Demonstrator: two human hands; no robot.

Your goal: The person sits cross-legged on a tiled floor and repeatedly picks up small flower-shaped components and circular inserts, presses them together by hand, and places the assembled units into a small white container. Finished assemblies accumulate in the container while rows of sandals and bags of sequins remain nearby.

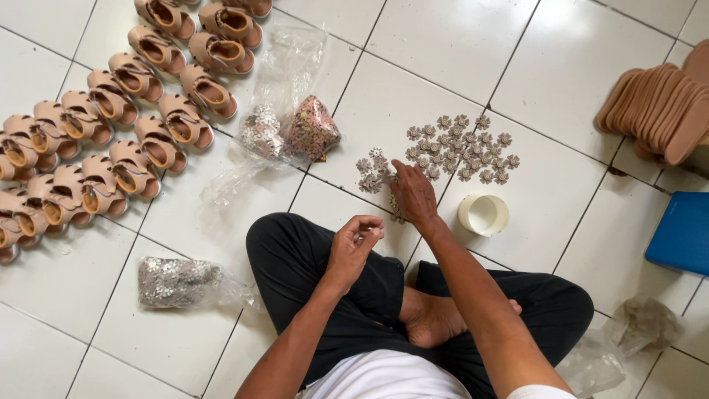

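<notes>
Down over the crossed legs in black trousers [310,273], the left hand [353,247] is curled, fingertips pinched on something too small to make out. Right hand [413,196] rests loosely open, palm down, on the small grey-brown flower-shaped trims [461,151] scattered over the white tiled floor [443,52]. They're round, so no real long axis, lying flat and face-up. Risk I'd guess: a sweeping wrist scatters them or tips the white round tub [484,215].

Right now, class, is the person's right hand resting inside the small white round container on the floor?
No: the right hand reaches the flower-shaped ornaments on the tiles, while the white container sits apart, beside it.
</notes>
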